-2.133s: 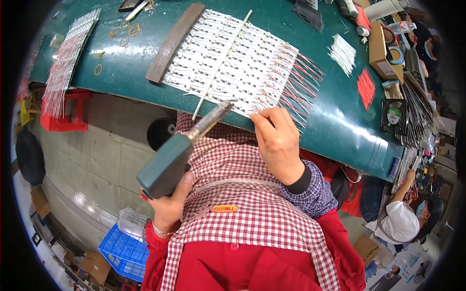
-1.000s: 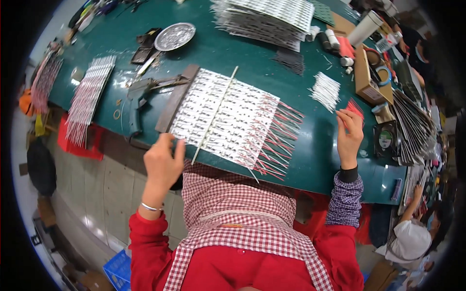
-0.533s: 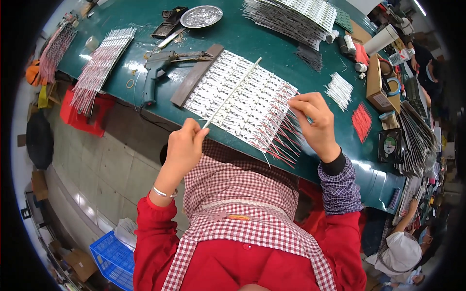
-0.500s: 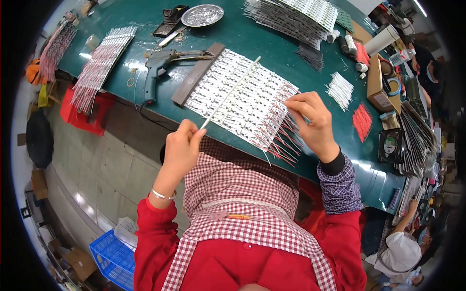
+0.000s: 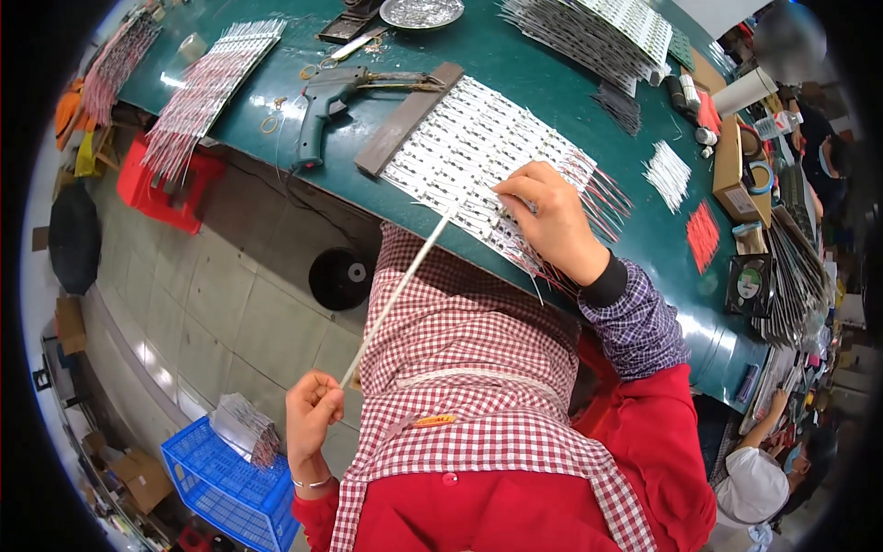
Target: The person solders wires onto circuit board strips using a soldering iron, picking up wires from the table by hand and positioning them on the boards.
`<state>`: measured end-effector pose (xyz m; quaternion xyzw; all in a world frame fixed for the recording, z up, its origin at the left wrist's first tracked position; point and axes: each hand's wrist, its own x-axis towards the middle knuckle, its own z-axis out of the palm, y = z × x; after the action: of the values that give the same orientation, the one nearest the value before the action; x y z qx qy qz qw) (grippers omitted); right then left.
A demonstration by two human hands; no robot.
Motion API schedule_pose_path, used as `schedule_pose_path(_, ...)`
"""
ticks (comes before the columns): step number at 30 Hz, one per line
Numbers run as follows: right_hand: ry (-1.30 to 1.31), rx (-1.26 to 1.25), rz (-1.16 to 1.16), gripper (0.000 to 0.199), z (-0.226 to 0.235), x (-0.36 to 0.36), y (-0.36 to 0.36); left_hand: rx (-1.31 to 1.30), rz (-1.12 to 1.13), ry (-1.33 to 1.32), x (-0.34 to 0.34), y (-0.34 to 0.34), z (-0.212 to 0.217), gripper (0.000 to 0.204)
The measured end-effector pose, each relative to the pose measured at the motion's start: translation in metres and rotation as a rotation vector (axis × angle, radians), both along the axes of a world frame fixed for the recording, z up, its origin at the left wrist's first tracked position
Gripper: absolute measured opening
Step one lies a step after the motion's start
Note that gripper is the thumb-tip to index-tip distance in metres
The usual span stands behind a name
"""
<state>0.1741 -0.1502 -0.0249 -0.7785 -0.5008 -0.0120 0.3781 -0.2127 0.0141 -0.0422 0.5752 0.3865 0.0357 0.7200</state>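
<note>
My left hand [image 5: 313, 414] is closed on the lower end of a thin pale strip [image 5: 395, 302], held beside my apron below the table edge. The strip slants up, its far end near the front edge of a white circuit board panel [image 5: 469, 129] with rows of small dark components. Over the panel's right part, my right hand [image 5: 552, 216] has thumb and forefinger pinched together; whatever is between them is too small to make out. Red and white wires [image 5: 607, 198] stick out from the panel's right edge, partly behind that hand. A grey-brown bar [image 5: 409, 120] lies along its left edge.
A teal-handled soldering gun [image 5: 317, 120] lies left of the bar. Wired panels [image 5: 216, 92] overhang the table's front edge at left. Stacked panels [image 5: 598, 37], white wires [image 5: 667, 175] and red wires [image 5: 703, 237] lie to the right. A blue basket [image 5: 221, 488] stands on the floor.
My left hand has drawn the strip down and toward me, off most of the panel. My right hand has moved left over the panel. The view has shifted slightly.
</note>
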Motion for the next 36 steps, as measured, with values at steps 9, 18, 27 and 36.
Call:
schedule_pose_path(9,0.003,0.01,-0.125,0.01,-0.007,0.005,-0.005,-0.008,-0.01,0.045,0.0,0.0,-0.017,0.009)
schedule_pose_path(18,-0.072,0.004,-0.157,0.008,-0.015,0.004,-0.011,0.065,-0.007,0.038,0.009,-0.006,-0.017,0.008)
schedule_pose_path(27,-0.057,-0.016,-0.155,0.011,-0.015,0.006,-0.013,0.057,-0.012,0.028,0.033,-0.014,-0.002,0.01)
schedule_pose_path(36,0.076,-0.033,-0.138,0.009,-0.009,0.01,-0.023,0.156,-0.08,-0.058,0.088,-0.015,-0.005,0.011)
